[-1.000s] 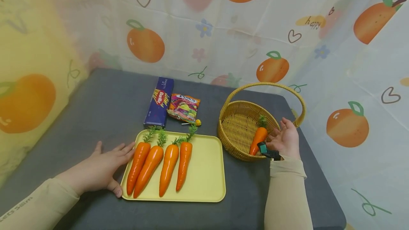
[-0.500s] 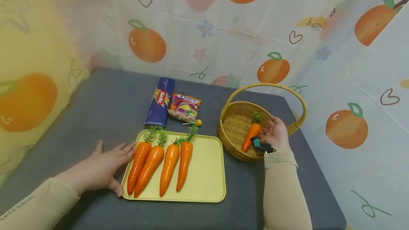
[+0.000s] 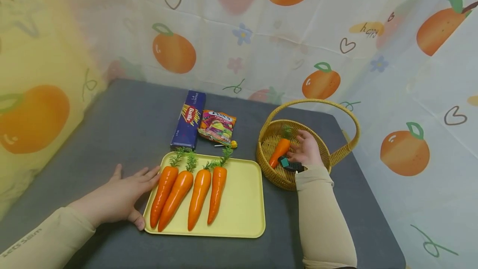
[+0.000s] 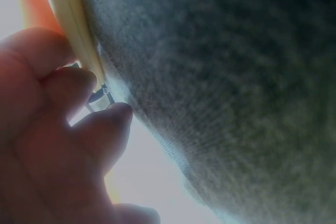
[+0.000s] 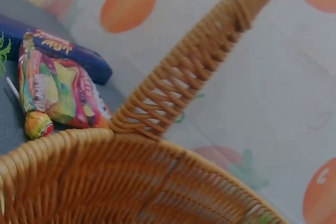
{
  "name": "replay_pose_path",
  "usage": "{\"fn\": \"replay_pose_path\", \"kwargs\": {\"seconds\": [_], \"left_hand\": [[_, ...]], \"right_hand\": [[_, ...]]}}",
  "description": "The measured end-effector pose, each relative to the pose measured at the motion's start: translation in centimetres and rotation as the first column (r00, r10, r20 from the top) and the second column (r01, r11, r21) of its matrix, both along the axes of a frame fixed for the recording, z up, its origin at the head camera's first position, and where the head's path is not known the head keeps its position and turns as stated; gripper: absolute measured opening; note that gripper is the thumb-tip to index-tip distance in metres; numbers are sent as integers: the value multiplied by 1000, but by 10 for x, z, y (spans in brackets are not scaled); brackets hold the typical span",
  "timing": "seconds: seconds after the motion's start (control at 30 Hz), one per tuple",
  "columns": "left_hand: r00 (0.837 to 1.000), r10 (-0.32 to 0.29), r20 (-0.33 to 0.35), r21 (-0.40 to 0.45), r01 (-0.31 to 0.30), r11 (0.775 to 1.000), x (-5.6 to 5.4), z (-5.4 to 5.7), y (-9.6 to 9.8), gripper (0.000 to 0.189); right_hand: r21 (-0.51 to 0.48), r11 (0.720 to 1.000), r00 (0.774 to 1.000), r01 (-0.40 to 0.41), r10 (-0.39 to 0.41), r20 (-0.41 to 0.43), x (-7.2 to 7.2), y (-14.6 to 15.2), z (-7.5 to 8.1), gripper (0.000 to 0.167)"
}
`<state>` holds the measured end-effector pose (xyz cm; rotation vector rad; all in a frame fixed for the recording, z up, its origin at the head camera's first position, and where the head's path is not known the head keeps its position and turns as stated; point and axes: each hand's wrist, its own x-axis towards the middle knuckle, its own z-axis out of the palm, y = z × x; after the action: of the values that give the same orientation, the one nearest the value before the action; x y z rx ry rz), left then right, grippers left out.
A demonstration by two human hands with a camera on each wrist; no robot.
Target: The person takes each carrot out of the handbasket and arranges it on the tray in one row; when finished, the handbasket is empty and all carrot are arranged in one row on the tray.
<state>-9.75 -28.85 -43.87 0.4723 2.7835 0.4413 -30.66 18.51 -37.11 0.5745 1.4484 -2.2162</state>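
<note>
A woven basket [image 3: 278, 177] with a tall arched handle stands on the right side of the table in the head view. Inside it lies an orange carrot [image 3: 280, 152] with green leaves, toward the left wall. My right hand [image 3: 307, 149] reaches into the basket, palm turned left, its relaxed fingers beside the carrot. On a yellow tray [image 3: 242, 198] several carrots [image 3: 199, 199] lie side by side. My left hand [image 3: 123, 196] rests spread at the tray's left edge; the left wrist view shows its fingers [image 4: 68, 90] close against the rim. The right wrist view shows no hand.
Behind the tray are a blue spaghetti box [image 3: 188, 121], a colourful candy bag [image 3: 218, 126] and a lollipop [image 3: 233, 144]. A fruit-print curtain [image 3: 209, 15] borders the grey table [image 3: 138, 128]. The basket handle [image 5: 194, 61] arches over the right hand's side.
My right hand has moved left into the basket, and the carrot there has shifted left with it. My left hand and the carrots on the tray have kept their places.
</note>
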Motion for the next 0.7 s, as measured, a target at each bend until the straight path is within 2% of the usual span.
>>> {"fn": "replay_pose_path", "kwargs": {"seconds": [0.4, 0.7], "left_hand": [[1000, -1, 0, 5, 1, 1000, 1, 1, 1, 148], [1000, -6, -10, -6, 6, 1000, 1, 0, 0, 148]], "right_hand": [[71, 996, 998, -55, 54, 20, -15, -23, -13, 79], [90, 984, 987, -151, 145, 68, -20, -29, -20, 72]]}}
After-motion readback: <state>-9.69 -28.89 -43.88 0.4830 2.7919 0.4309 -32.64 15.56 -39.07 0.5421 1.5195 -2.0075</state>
